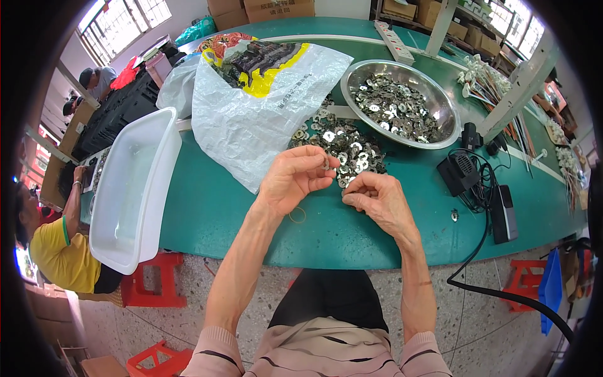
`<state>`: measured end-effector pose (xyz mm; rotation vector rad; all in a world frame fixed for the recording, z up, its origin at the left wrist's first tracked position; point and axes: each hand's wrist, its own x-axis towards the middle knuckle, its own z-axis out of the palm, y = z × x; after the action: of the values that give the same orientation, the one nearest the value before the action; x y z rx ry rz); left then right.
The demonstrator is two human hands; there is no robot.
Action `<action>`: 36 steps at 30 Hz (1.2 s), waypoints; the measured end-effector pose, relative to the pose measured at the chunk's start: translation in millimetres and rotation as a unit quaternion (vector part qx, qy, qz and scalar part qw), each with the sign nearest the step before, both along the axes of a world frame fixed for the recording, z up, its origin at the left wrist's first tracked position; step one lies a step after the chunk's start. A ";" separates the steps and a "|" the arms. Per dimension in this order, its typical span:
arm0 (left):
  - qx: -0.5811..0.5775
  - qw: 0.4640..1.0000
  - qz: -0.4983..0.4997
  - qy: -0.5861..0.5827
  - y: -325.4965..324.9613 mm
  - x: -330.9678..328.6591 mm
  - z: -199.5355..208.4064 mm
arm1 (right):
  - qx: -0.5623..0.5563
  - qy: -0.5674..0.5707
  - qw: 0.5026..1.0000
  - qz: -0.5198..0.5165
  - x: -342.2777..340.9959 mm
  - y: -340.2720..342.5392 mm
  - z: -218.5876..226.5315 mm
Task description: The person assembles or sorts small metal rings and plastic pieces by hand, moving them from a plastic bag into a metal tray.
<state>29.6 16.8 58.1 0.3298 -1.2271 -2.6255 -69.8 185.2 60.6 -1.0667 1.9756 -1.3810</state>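
My left hand (290, 178) is closed in a pinch, holding a small metal ring-shaped piece (326, 163) between thumb and fingertips. Close by on its right, my right hand (384, 202) is also pinched, fingertips low at the near edge of a loose pile of flat metal pieces (359, 157). Whatever lies between those fingertips is too small and covered to make out. Behind the pile stands a wide steel bowl (450, 105) with many similar shiny pieces inside. A white woven sack (229, 129) lies left of the pile, partly beside it.
On the green table (220, 229), a white plastic tub (164, 160) sits at the left edge. Black adapters (458, 173) with tangled cables lie to the right, one thick cable crossing the front edge. A person in yellow (66, 251) sits at left. Red stools (154, 283) stand below.
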 end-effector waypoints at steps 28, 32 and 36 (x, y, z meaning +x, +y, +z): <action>-0.284 0.957 -0.056 -0.034 23.4 -2.2 5.0 | -0.134 -0.315 0.939 0.021 -12.0 6.5 -2.0; -0.304 0.950 -0.056 -0.044 24.5 -2.8 3.6 | -0.122 -0.316 0.941 0.018 -11.8 5.5 -5.7; -0.285 0.955 -0.057 -0.067 23.3 -2.6 4.8 | -0.134 -0.342 0.930 0.022 -9.9 5.0 -2.8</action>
<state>27.0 40.0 62.9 0.3367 -2.0206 -2.2204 -79.7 190.2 57.8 -0.5973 1.2744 -1.7325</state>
